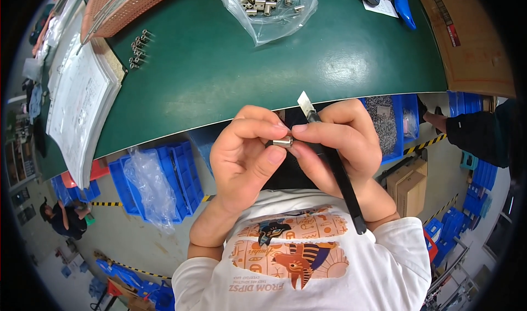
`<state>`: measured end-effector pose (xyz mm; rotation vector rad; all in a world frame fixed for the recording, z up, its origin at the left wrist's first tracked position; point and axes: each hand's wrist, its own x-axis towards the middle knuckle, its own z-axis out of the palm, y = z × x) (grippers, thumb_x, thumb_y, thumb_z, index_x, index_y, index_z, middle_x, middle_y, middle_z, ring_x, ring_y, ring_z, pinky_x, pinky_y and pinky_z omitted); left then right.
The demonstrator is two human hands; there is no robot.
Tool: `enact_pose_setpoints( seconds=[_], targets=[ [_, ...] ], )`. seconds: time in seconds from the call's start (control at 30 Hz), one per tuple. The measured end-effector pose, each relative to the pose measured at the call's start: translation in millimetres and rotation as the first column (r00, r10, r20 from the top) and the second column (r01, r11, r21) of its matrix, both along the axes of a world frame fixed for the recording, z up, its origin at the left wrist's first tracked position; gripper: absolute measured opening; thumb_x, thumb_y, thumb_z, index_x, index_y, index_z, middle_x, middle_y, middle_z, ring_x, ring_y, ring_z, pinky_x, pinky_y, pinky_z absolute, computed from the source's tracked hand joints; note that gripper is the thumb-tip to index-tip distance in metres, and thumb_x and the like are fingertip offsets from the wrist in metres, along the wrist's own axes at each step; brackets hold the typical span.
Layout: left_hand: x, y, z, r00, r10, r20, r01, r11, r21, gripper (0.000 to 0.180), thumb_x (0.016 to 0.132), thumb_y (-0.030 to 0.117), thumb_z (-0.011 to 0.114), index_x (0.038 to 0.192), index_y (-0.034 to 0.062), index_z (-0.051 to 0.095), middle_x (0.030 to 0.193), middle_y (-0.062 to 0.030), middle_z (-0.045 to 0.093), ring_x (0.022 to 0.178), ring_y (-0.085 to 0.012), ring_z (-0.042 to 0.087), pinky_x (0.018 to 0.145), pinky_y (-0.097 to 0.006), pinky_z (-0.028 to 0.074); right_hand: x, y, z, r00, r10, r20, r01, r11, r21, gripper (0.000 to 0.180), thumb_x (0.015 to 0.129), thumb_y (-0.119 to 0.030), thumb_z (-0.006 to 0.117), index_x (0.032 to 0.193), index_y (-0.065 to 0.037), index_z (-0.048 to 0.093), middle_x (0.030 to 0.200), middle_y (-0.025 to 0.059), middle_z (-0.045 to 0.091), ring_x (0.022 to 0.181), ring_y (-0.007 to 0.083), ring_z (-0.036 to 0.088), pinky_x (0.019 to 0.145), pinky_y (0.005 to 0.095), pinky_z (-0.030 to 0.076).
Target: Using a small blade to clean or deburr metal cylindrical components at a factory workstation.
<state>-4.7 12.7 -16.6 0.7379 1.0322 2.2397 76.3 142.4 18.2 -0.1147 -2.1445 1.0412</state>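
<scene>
"The little metal tube (283, 142) sits right between the two hands, pinched at both ends, held up in front of the person's chest, just off the near edge of the green table (219, 85)."

"Who pinches it?"

"The left hand (244, 157) has its thumb under the tube and its first finger curled over the top, pressed tight on it. The right hand (340, 146) presses its fingertips (301, 128) on the other end. So neither hand is spread; both are closed on the tube."

"Why hold it so close?"

"It is a tiny part, so a grip at each end probably keeps it from slipping (and close to the eyes it is easier to see)."

"What is the long black stick?"

"A thin black knife (340, 173) with a pale blade tip. The right hand holds it too, tucked along the fingers, blade pointing up and away from the body, handle running down past the wrist. Held like that, the blade likely stays near the tube, ready to touch it."

"And farther out?"

"On the table lies a clear bag (269, 9) full of more small metal parts, well away from the hands. A few small metal pieces (137, 48) lie at the left, beside a stack of papers (82, 102). Blue bins (159, 179) stand under the table. Another person's dark sleeve (477, 135) shows at the right."
</scene>
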Motion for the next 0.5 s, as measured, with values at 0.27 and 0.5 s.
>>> enact_pose_setpoints(
  seconds=[0.27,0.5],
  targets=[
    [-1,1,4,0.998,0.057,-0.025,-0.058,0.996,-0.061,0.023,0.081,-0.003,0.063,0.102,-0.0024,0.056,0.099,-0.0112,0.054,0.09,-0.0151,0.053,0.081,-0.027,0.043,-1,5,-11,0.996,0.09,0.002,-0.089,0.99,-0.109,0.027,0.066,-0.003,0.076,0.092,-0.006,0.069,0.076,0.0063,0.053,0.061,0.0143,0.051,0.051,0.0243,0.04],
    [0,1,2,0.997,0.054,-0.06,-0.059,0.995,-0.084,0.015,0.082,-0.003,0.062,0.096,-0.0017,0.058,0.098,-0.0112,0.054,0.088,-0.0152,0.054,0.08,-0.028,0.043,1,1,-15,0.985,0.173,0.026,-0.153,0.921,-0.358,0.024,0.07,-0.004,0.074,0.093,-0.004,0.068,0.078,0.0071,0.056,0.068,0.0138,0.053,0.057,0.0243,0.041]
  ],
)
